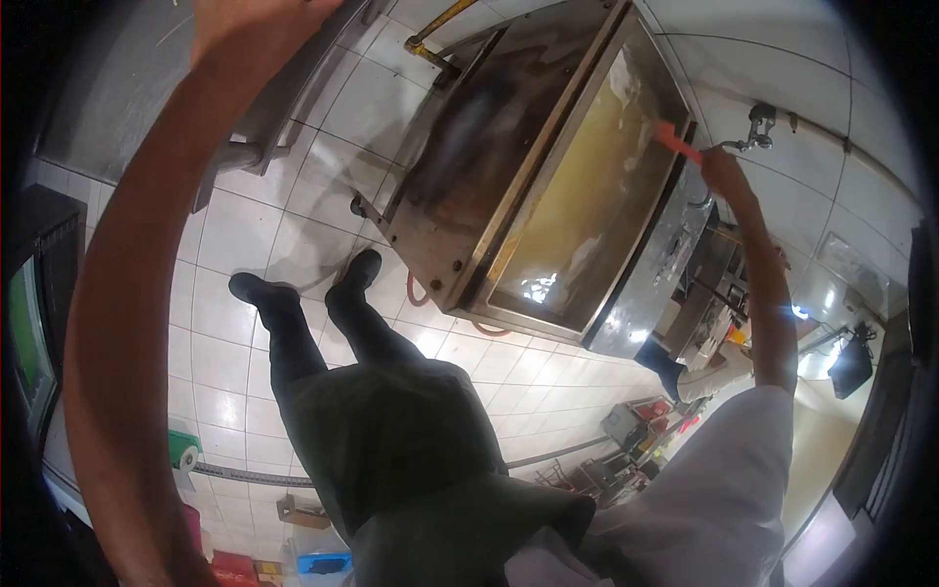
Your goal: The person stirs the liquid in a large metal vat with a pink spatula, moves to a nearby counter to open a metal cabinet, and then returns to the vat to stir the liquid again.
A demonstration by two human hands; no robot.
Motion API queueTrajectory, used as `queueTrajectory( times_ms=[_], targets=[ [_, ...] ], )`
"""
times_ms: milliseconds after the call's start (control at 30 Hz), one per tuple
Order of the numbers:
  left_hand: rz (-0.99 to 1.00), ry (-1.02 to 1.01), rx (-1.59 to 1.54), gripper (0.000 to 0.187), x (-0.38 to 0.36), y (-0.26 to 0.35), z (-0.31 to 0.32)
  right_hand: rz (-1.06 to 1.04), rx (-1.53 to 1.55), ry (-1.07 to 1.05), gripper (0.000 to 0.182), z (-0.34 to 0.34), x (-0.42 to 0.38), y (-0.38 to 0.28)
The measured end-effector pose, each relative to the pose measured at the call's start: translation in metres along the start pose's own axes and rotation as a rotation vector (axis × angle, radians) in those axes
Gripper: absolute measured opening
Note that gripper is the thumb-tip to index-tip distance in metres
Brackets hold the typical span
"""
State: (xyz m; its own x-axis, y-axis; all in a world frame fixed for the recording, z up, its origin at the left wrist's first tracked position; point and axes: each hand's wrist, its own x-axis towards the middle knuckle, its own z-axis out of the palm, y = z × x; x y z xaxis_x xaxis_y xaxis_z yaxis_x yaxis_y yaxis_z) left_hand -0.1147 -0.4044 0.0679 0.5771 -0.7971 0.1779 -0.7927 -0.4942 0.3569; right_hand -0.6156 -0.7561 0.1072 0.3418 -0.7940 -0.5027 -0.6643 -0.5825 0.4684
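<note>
My right hand is closed round the handle of a red-orange tool, whose exact kind I cannot make out. The tool's head reaches over the inside of a deep steel vat, near its far end. Yellowish, cloudy liquid with whitish patches and glare lies in the vat. My left hand is at the top edge of the view, near a steel worktop. Its fingers are cut off by the frame, so its grip does not show.
A wall tap and pipe sit beyond the vat. A yellow pipe runs near its left side. White tiles cover the floor round my dark shoes. Another person's leg shows at the right, near cluttered shelves.
</note>
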Motion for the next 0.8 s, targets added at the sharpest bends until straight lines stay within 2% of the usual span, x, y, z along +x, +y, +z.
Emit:
queueTrajectory(
  times_ms=[33, 133, 167, 233, 333, 400, 533, 567, 600, 667, 700, 767, 800],
  targets=[
    [0.006, -0.004, -0.003, 0.023, 0.001, -0.002, 0.001, -0.005, 0.048, -0.047, 0.029, -0.002, -0.009, -0.003],
    [0.015, -0.031, -0.029, 0.023, 0.005, -0.007, 0.001, 0.035, 0.083, 0.009, 0.025, -0.019, -0.037, -0.017],
    [0.024, -0.010, -0.025, 0.023, 0.004, -0.008, 0.002, -0.087, 0.068, 0.086, 0.027, -0.032, -0.051, -0.023],
    [0.047, 0.028, -0.022, 0.023, 0.002, -0.006, 0.003, -0.022, -0.022, 0.125, 0.028, -0.055, -0.052, -0.035],
    [-0.032, -0.064, -0.021, 0.023, 0.008, -0.005, 0.001, 0.039, -0.141, 0.183, 0.029, -0.070, -0.042, -0.035],
    [-0.048, -0.040, -0.004, 0.022, 0.004, 0.000, -0.001, 0.030, -0.205, 0.195, 0.029, -0.061, -0.023, -0.025],
    [-0.131, -0.164, -0.020, 0.022, 0.009, 0.006, -0.012, 0.007, -0.194, 0.133, 0.028, -0.031, -0.009, 0.005],
    [-0.064, -0.211, -0.155, 0.022, 0.017, -0.027, 0.003, 0.024, -0.166, 0.109, 0.028, -0.028, -0.016, 0.009],
    [0.008, -0.254, -0.296, 0.022, 0.034, -0.085, 0.032, 0.021, -0.138, 0.060, 0.027, -0.025, -0.024, 0.009],
    [0.074, -0.179, -0.289, 0.023, 0.034, -0.084, 0.036, 0.019, -0.080, -0.022, 0.026, -0.023, -0.040, -0.004],
    [0.058, -0.065, -0.138, 0.023, 0.013, -0.031, 0.014, 0.056, -0.010, 0.031, 0.024, -0.032, -0.056, -0.019],
    [0.036, 0.041, -0.010, 0.024, 0.002, -0.004, 0.002, 0.000, -0.093, 0.045, 0.024, -0.039, -0.049, -0.013],
    [0.036, 0.033, -0.033, 0.024, 0.003, -0.006, 0.002, -0.027, -0.132, 0.047, 0.023, -0.041, -0.045, -0.012]
  ],
)
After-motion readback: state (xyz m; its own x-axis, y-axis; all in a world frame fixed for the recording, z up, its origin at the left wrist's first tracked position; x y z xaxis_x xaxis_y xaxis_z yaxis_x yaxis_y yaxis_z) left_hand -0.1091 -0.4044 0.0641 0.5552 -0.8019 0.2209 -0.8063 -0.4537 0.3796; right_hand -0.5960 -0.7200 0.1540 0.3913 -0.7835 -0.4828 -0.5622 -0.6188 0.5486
